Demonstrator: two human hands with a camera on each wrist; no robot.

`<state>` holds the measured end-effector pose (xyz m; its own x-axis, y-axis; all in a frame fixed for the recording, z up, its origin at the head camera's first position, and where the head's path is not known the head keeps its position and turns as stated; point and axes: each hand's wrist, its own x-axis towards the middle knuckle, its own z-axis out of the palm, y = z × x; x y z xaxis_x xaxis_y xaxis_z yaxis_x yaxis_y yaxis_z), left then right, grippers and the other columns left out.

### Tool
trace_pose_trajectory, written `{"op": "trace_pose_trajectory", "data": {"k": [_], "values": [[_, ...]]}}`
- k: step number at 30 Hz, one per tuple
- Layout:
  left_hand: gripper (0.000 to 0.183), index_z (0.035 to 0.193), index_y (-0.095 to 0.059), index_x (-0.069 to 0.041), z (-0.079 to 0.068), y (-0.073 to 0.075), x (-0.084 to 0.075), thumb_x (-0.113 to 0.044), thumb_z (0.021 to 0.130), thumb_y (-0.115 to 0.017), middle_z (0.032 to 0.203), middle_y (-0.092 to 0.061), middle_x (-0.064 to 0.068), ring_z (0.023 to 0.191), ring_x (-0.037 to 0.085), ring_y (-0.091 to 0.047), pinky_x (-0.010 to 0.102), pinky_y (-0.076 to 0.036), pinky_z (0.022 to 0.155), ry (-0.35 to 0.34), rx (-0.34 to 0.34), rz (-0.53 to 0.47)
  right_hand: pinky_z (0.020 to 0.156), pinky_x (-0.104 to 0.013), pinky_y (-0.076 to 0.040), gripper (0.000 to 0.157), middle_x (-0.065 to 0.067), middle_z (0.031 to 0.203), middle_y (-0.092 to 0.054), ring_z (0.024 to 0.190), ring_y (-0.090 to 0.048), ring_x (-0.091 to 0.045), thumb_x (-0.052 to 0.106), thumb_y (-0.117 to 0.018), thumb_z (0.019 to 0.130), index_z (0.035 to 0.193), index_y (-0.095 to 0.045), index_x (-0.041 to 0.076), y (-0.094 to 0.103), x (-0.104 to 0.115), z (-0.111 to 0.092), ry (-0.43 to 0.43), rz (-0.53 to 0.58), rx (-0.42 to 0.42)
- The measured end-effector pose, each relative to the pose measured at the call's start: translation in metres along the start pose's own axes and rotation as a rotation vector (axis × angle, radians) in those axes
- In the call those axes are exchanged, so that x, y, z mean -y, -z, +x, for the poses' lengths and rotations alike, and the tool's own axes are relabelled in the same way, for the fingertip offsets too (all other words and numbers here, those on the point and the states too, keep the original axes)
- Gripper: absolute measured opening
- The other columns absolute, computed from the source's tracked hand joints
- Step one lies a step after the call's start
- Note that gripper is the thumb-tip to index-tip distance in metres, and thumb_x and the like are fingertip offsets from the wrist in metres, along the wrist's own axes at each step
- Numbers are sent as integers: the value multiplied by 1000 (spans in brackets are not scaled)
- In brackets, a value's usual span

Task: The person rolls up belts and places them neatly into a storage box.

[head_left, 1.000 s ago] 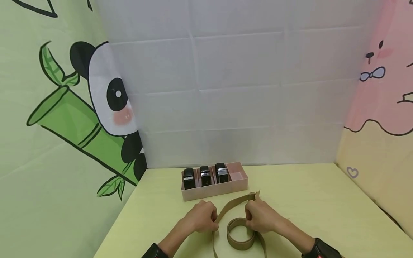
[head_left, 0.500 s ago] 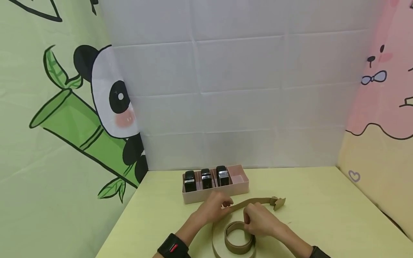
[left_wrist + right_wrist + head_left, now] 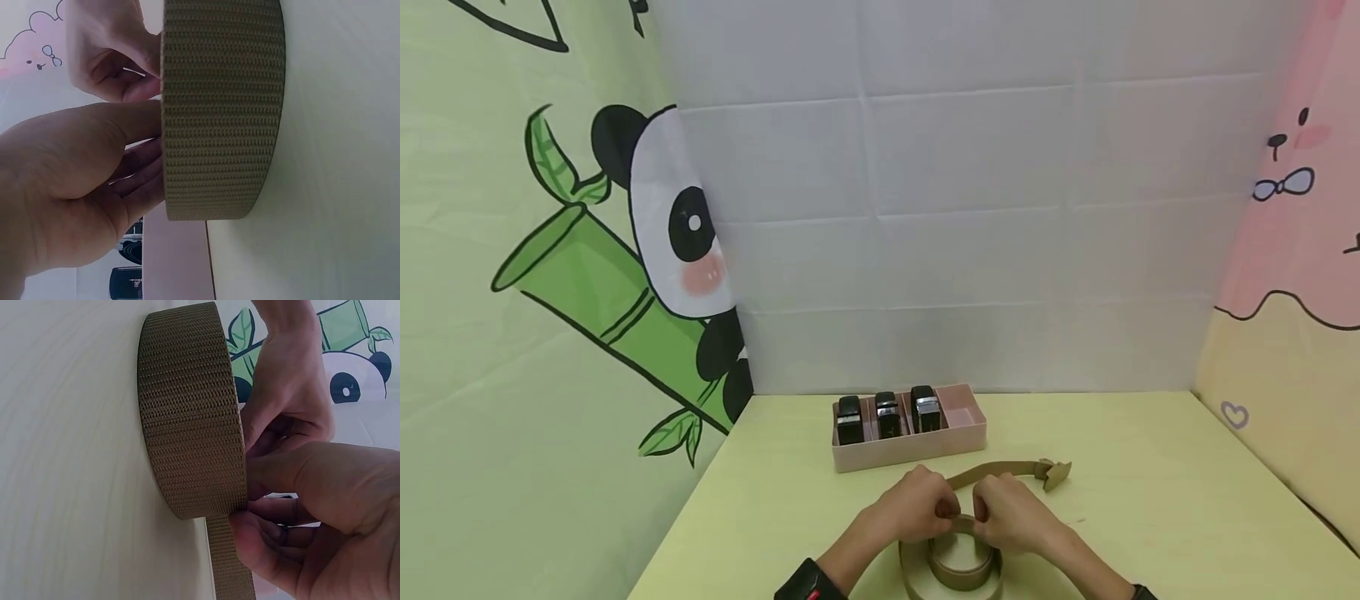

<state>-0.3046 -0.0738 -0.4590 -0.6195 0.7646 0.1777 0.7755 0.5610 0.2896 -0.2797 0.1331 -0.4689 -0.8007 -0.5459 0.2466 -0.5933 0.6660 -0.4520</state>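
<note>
A tan-brown webbing strap [image 3: 964, 579] stands on its edge on the table, its inner part coiled into a ring with a looser turn around it. From behind the hands its free tail runs to the right and ends in a folded tan piece [image 3: 1054, 473]. My left hand [image 3: 916, 505] pinches the strap at the far side of the coil. Close beside it, my right hand [image 3: 1017, 512] also pinches the coil's upper edge. In the left wrist view, the woven outer face of the strap [image 3: 222, 112] hides the left fingertips [image 3: 147, 119] partly.
Behind the hands stands a pink divided box [image 3: 910, 450] with three black rolled items with silvery buckles [image 3: 925, 408]. The box's right compartment holds nothing visible. A pale yellow table [image 3: 1150, 500] meets printed cloth walls at the back and sides.
My left hand has left the strap's outer run and come beside the right hand at the coil. The strap's folded end has swung to the right and the loose loop is tighter.
</note>
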Motion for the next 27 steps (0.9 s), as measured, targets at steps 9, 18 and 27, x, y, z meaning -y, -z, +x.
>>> {"op": "trace_pose_trajectory", "data": {"k": [9, 18, 27], "values": [[11, 73, -83, -18, -3, -8, 1, -9, 79, -82, 63, -67, -16, 57, -11, -48, 6, -39, 51, 3, -43, 83, 61, -25, -51, 7, 5, 78, -65, 70, -57, -8, 8, -80, 83, 84, -74, 11, 5, -27, 8, 54, -190, -223], [7, 77, -86, -18, -4, -9, 1, -12, 80, -84, 71, -73, -11, 66, -6, -57, 9, -46, 57, 25, -108, 142, 56, -27, -50, 14, 2, 71, -63, 62, -55, -11, 4, -83, 80, 75, -72, 10, 9, -69, 1, -37, -445, -248], [28, 55, -74, -18, -1, -2, 16, -7, 79, -82, 58, -59, -11, 56, -1, -39, 12, -31, 46, 51, -163, 250, 44, -22, -38, 29, 5, 62, -57, 50, -45, -7, 5, -80, 84, 65, -60, 14, 43, -85, -23, -208, -302, -129]]}}
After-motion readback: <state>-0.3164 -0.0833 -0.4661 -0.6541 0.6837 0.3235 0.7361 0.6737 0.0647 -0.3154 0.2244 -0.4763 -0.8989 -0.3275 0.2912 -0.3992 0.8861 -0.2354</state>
